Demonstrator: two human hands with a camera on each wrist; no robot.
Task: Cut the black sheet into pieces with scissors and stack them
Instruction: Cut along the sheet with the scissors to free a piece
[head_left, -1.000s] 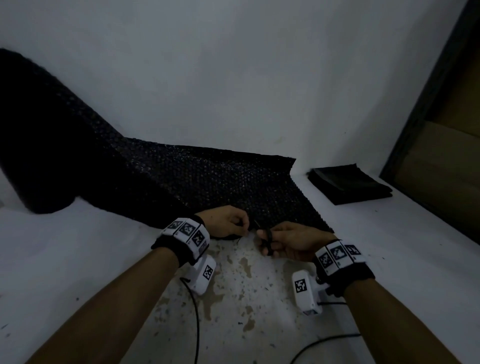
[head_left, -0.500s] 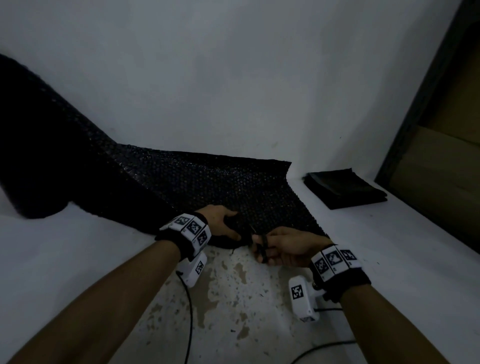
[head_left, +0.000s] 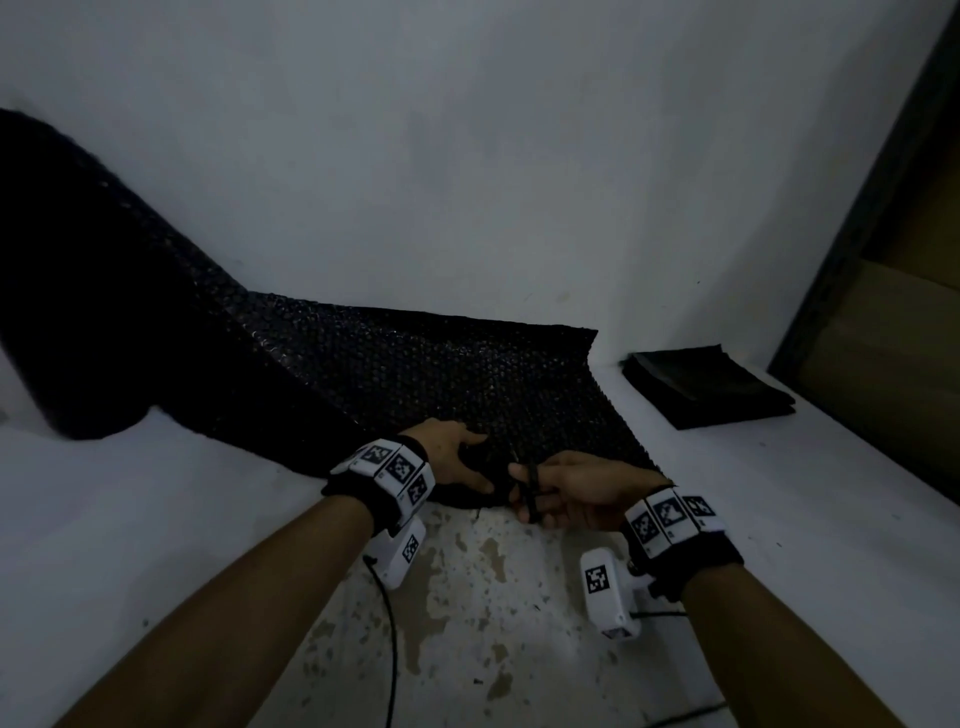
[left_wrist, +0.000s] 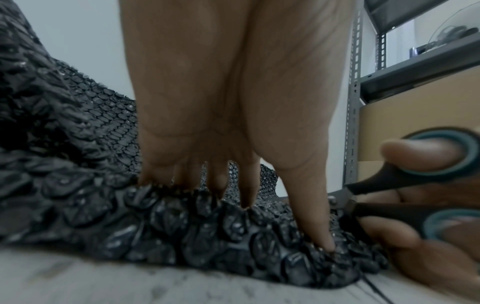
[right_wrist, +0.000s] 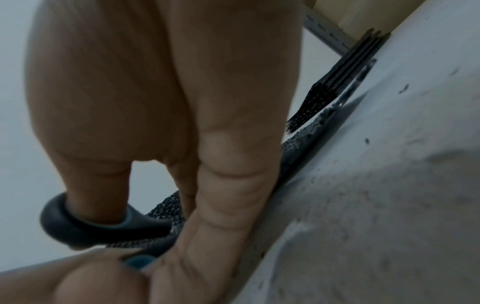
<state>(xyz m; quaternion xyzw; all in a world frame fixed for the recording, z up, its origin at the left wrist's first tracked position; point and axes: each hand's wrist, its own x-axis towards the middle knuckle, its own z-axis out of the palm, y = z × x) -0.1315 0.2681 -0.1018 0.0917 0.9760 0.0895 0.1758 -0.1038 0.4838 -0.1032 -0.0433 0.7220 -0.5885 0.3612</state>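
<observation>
Here, black sheet unrolled across the table, long axis running left toward the roll, near edge at both hands. Left hand pressing that edge flat, fingers spread. Right hand just beside, gripping scissors, blades aimed away. Cut stack far right.

Black sheet, bubble-textured, lay unrolled across the white surface, its far left part rising as a roll. Scissors, black handles with teal-lined loops, sat at its near edge. Stack of cut pieces lay well apart, right.
</observation>
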